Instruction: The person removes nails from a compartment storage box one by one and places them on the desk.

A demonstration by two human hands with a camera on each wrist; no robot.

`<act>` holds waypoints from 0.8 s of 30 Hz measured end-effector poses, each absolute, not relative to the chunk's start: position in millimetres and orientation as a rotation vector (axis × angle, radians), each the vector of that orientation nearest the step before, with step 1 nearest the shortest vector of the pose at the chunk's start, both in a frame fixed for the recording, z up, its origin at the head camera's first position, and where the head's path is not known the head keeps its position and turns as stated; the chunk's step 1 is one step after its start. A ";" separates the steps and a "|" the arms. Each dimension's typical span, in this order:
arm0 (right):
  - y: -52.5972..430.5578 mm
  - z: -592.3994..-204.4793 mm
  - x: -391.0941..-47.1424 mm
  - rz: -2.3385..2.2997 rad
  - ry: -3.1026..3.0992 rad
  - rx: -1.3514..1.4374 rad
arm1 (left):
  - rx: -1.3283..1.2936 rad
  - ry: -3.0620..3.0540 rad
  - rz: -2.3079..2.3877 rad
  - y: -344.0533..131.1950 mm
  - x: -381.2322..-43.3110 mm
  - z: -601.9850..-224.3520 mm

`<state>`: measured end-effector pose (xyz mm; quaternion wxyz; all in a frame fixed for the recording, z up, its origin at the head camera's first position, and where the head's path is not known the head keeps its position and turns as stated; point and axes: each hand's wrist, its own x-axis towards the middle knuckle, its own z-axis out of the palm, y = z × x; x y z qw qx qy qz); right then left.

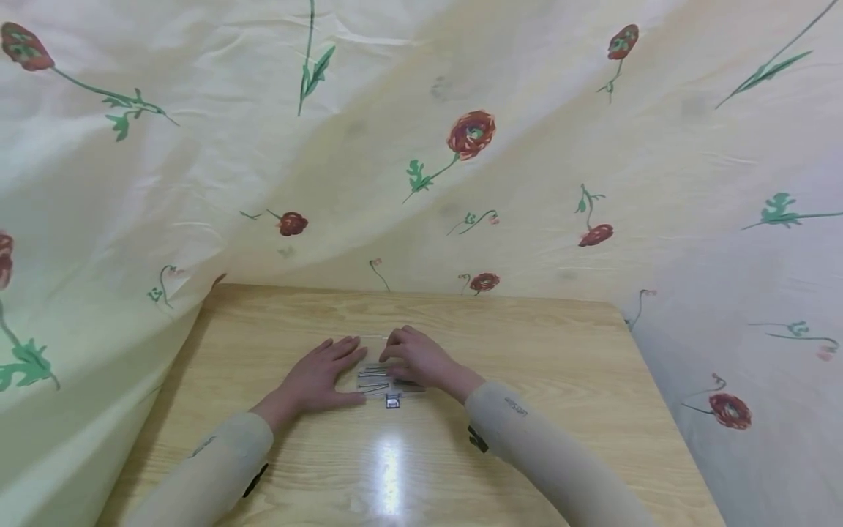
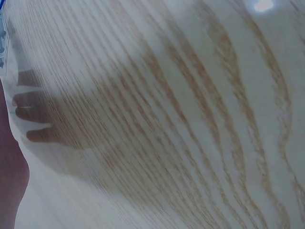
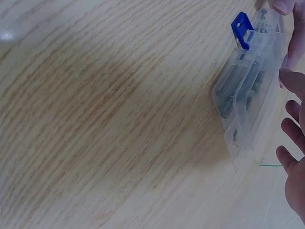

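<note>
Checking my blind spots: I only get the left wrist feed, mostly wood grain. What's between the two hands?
Observer: A clear plastic box; the head view shows it sitting between them.
Operator: Where's the right hand?
Observer: In the head view it covers the right part of the box, fingers bent.
Operator: And beyond the far edge of the table?
Observer: A pale hanging cloth printed with red flowers, also in the head view.
</note>
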<state>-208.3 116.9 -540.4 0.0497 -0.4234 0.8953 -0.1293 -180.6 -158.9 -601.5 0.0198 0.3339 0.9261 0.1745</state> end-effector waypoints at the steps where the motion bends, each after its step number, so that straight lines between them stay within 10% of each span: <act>1: 116.8 -541.7 -209.1 -0.388 2.731 -1.301 | 1.032 2.872 0.536 -159.1 -180.7 -601.4; 24: 113.8 -548.5 -224.2 -0.395 2.715 -1.386 | 0.985 2.853 0.482 -159.3 -182.6 -599.6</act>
